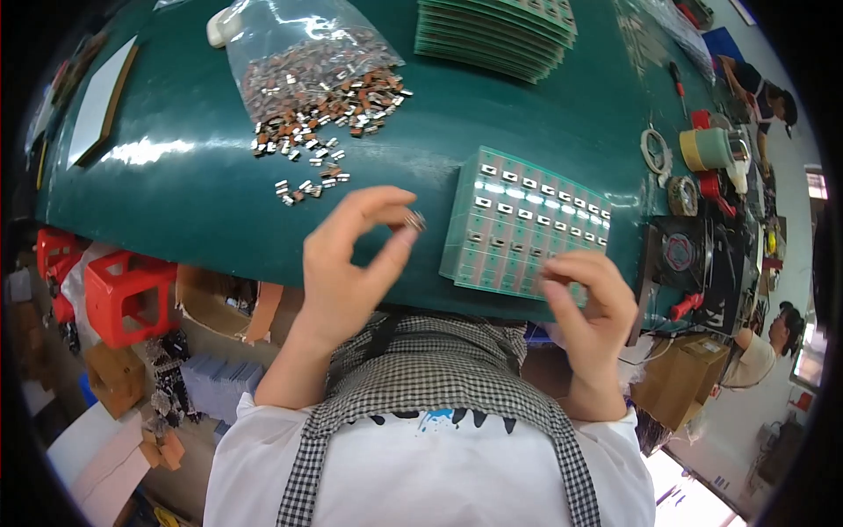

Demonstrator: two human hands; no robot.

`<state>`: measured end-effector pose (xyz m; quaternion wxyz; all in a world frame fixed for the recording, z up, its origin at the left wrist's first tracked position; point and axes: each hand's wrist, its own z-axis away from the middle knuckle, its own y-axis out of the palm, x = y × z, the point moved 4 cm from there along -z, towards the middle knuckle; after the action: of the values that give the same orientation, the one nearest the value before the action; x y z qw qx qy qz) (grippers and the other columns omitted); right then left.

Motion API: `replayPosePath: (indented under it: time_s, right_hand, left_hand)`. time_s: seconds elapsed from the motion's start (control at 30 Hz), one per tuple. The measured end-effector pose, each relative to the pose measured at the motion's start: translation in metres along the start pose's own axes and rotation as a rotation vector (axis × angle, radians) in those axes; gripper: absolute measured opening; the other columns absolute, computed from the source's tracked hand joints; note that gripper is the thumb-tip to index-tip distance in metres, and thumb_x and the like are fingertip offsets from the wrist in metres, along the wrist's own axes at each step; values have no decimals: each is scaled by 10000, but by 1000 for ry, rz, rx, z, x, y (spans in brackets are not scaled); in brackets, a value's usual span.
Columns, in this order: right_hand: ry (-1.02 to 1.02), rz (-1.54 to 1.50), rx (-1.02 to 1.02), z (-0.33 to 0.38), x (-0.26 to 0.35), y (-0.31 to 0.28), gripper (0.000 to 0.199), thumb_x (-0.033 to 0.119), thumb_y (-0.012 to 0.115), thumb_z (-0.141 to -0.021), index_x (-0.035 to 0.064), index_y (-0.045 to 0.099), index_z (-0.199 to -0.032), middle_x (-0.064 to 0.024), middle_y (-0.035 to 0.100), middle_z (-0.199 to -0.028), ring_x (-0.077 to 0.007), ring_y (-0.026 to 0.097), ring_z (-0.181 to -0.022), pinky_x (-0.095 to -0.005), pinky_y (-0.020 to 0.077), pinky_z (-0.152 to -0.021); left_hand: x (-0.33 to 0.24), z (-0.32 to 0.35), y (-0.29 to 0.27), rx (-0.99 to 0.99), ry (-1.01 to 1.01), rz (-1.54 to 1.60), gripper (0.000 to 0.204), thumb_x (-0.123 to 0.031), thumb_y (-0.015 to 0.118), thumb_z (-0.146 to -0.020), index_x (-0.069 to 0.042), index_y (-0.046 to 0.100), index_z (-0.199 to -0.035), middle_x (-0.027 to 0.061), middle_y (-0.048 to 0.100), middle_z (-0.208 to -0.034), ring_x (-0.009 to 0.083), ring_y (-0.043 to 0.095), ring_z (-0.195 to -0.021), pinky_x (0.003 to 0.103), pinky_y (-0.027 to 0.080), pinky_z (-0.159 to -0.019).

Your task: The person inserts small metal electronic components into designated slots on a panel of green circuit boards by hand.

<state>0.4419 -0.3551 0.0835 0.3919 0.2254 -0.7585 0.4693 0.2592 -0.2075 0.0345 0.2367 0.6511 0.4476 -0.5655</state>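
My left hand (347, 268) is raised over the near edge of the green table, thumb and forefinger closed on small metal-and-brown components (415, 220), blurred at the fingertips. To its right lies a stack of green circuit board panels (450, 237), with rows of small silver components fitted along the top panel. My right hand (597, 303) is over that panel's near right corner, thumb and forefinger curled together. Whatever they pinch, if anything, is too small to make out. Loose components (303, 189) are scattered beyond my left hand, spilling from a clear plastic bag (303, 44).
A tall stack of green panels (492, 39) stands at the back. Toward the right are tape rolls (682, 195), a yellow-green roll (702, 149), a red screwdriver (676, 77) and a small black fan (683, 250). Red stools (132, 294) stand beside the table at left. Other people are at far right.
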Motion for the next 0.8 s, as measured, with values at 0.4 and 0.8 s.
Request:
replayPosePath:
  time_s: [0.4, 0.8]
  right_hand:
    - [99, -266, 49, 7, -2, 25, 234, -37, 729, -764, -4, 680, -990, -101, 670, -964, -178, 652, -859, -280, 544, -718]
    - [-83, 379, -95, 7, -32, -30, 267, -17, 735, -725, 43, 685, -980, -84, 688, -850, -241, 664, -755, -338, 518, -655]
  left_hand:
    - [-37, 21, 52, 223, 633, -198, 464, -27, 650, -728, -4, 595, -1188, 41, 578, -790, 192, 577, -721, 323, 471, -637]
    - [13, -11, 3, -103, 222, -808, 386, -199, 711, -807, -78, 602, -1157, 104, 596, -1002, 306, 546, -968, 422, 417, -864]
